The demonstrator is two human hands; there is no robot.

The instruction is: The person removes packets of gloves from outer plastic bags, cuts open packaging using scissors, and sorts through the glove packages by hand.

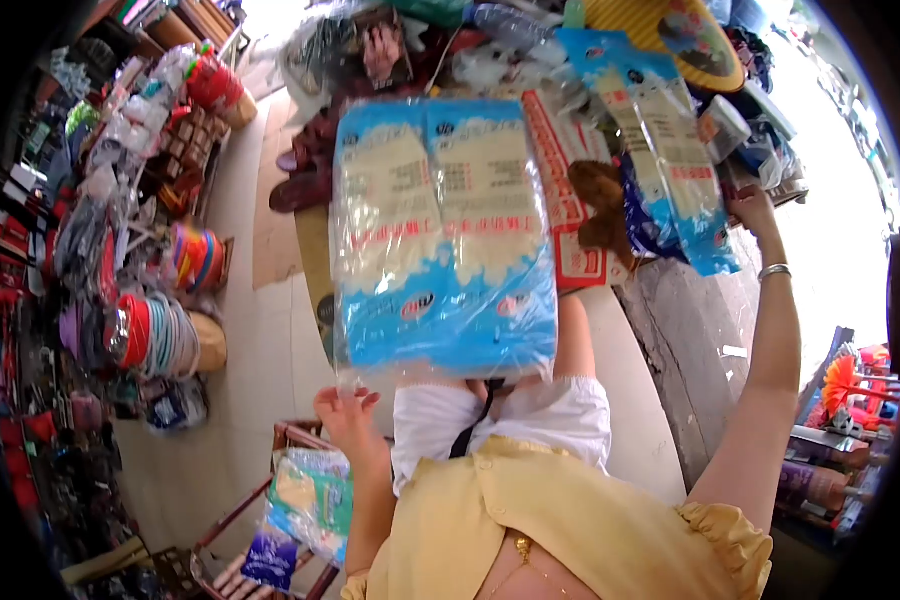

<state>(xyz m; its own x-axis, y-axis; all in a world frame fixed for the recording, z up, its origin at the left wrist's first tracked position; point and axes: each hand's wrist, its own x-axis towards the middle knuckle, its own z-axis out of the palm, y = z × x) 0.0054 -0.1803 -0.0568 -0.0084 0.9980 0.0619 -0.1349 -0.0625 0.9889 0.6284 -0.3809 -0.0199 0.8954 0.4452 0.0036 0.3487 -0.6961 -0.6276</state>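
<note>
A large clear plastic bag of blue-and-cream glove packs [445, 230] lies over my lap, two packs side by side with red print. My left hand [348, 410] is at its near left corner, fingers closed on the loose plastic edge. On the right, a second blue-and-cream glove pack [660, 150] slants across the pile. My right hand [755, 212] reaches out to its right edge with curled fingers, partly hidden. A dark blue package [650, 215] shows from under that pack. Beside it lies a brown glove-like item [600, 205].
Red-and-white printed packaging [565, 165] and a yellow round fan-like item [675, 35] lie on the heap ahead. A bamboo chair [235, 560] at lower left holds plastic-wrapped packages [310, 495]. Shelved goods and a bundle of coiled hoses [165, 335] stand on the left.
</note>
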